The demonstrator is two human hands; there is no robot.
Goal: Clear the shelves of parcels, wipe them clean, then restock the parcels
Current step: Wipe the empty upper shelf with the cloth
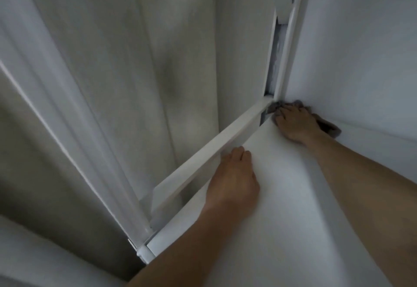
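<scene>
A bare white shelf board (293, 207) fills the lower right, with no parcels on it. My right hand (293, 122) presses a grey cloth (327, 126) flat into the shelf's far corner, where the board meets the white wall and the upright post. My left hand (234, 178) rests palm down on the shelf's left edge, fingers bent over the edge beside the side rail. Most of the cloth is hidden under my right hand.
A white side rail (203, 156) runs along the shelf's left edge between two upright posts (284, 56). A pale curtain or wall panel (135, 72) hangs to the left. White wall (361, 50) closes off the back right.
</scene>
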